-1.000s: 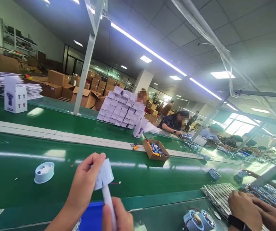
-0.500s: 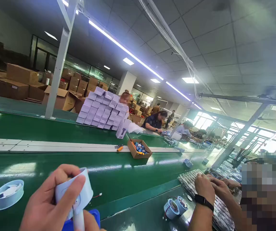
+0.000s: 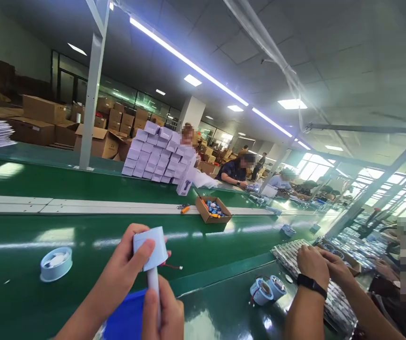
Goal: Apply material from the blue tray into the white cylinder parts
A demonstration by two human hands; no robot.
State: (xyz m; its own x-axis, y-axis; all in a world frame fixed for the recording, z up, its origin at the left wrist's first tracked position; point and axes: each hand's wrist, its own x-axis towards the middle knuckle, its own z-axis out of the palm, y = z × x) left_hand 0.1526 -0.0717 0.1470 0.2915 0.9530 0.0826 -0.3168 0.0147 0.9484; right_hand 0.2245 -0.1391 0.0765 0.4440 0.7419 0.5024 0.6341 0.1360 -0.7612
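My left hand (image 3: pixel 127 269) grips the round pale-blue head of a small hand-held fan (image 3: pixel 150 251), thumb across its face. My right hand (image 3: pixel 163 314) is wrapped around the fan's white handle just below. A thin red wire (image 3: pixel 172 267) trails from the head to the right. Both hands hover over a blue bin (image 3: pixel 127 317) at the near edge of the green conveyor belt (image 3: pixel 93 231). A separate pale-blue fan head (image 3: pixel 56 263) lies on the belt to the left.
A co-worker's hands (image 3: pixel 318 267), one with a black watch, rest on foil packs (image 3: pixel 291 255) at right, two fan heads (image 3: pixel 268 289) beside them. An open cardboard box (image 3: pixel 213 210), orange-handled tool (image 3: pixel 184 208) and stacked lavender boxes (image 3: pixel 158 153) sit farther back. People work along the line.
The view swung right, then partly back. My left hand turned the fan head from face-on to edge-up, and my right hand came back into view on the handle.
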